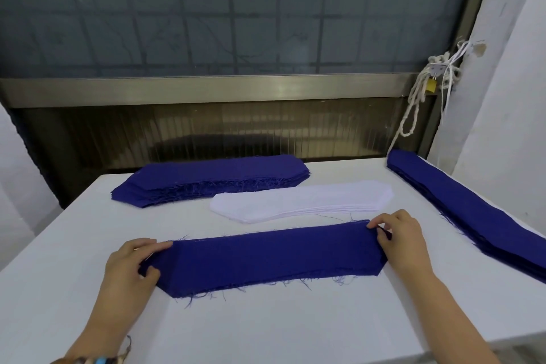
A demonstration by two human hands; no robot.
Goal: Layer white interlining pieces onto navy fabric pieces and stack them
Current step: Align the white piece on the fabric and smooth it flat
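Head view: left hand point(130, 263) and right hand point(399, 239) each pinch an end of the long frayed navy fabric piece point(266, 257), lying flat near the front of the white table point(266, 328). Smooth it taut and square, I'd say, before taking from the white interlining stack point(301, 201) just behind. No bins show; the back navy stack point(212, 180) and the right-hand navy pile point(472, 210) sit bare on the table.

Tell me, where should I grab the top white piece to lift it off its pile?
The white stack lies flat, so only an edge can be lifted. Probably pinch the top piece's tapered right end, coming from the near side: it sits closest to the right hand.
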